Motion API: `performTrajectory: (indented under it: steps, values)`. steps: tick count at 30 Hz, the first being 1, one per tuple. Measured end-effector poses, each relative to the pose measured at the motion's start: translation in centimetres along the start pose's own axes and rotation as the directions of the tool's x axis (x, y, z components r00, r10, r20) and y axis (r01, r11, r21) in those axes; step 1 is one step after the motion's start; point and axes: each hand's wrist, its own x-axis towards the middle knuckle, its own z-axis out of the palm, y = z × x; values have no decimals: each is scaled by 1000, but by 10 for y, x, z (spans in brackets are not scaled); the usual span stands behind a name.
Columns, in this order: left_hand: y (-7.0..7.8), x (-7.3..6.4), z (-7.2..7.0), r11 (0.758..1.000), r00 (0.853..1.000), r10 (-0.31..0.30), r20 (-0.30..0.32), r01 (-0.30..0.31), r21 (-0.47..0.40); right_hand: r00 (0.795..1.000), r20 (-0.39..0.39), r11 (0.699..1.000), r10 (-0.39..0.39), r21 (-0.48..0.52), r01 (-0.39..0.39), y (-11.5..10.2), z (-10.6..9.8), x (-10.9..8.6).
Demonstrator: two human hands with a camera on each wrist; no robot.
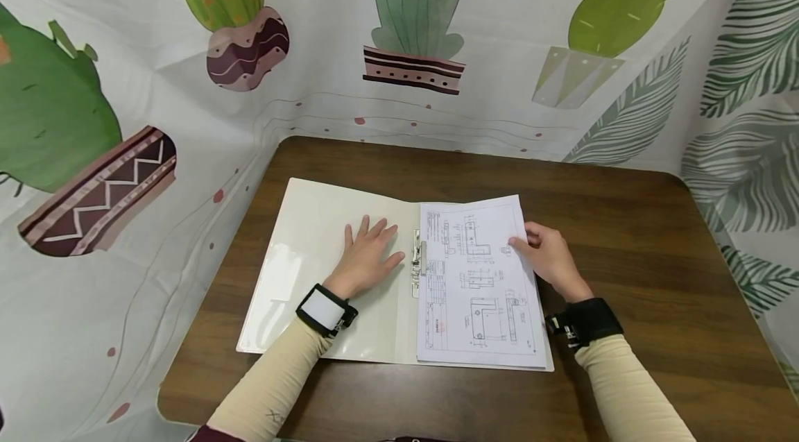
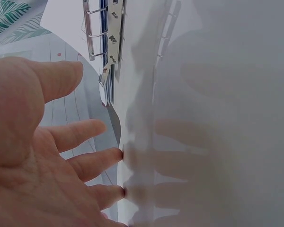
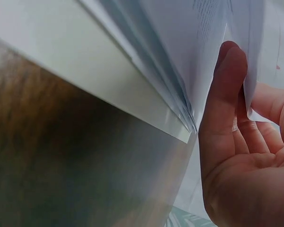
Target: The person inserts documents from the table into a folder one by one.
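A white ring binder (image 1: 312, 220) lies spread flat on the table. Several printed sheets (image 1: 458, 282) with technical drawings sit on its right side, held at the spine by a metal ring clip (image 1: 417, 265). My left hand (image 1: 365, 258) rests on the bare inner left cover, fingers spread; in the left wrist view, fingertips (image 2: 116, 153) meet the white surface. At the right edge of the stack, my right hand (image 1: 549, 258) pinches a lifted sheet (image 3: 253, 52) between thumb and fingers. More sheets (image 3: 165, 71) lie below it on the cover in the right wrist view.
The brown wooden table (image 1: 624, 234) extends around the binder on all sides. Behind it and at its sides hangs a white cloth (image 1: 324, 67) printed with cacti and leaves. Black straps with devices (image 1: 324, 309) circle both wrists.
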Motion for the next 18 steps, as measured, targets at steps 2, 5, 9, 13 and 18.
performTrajectory:
  steps: [2,5,9,13,18]
  values:
    - [0,0,1,1000,1000,-1,1,1,-1,1000,-3,1000,1,-2,-1,0,0,0]
    - [0,0,1,1000,1000,-2,5,2,-5,1000,-7,1000,7,-1,-7,1,1,0]
    - [0,0,1,1000,1000,3,1,-3,-5,1000,-9,1000,14,-2,-14,2,3,0]
    - [-1,1,1,1000,1000,9,-5,-9,-3,1000,-14,1000,10,-8,-10,3,4,-1]
    - [-1,1,1,1000,1000,13,-8,-13,-4,1000,-28,999,5,-34,-6,4,6,0]
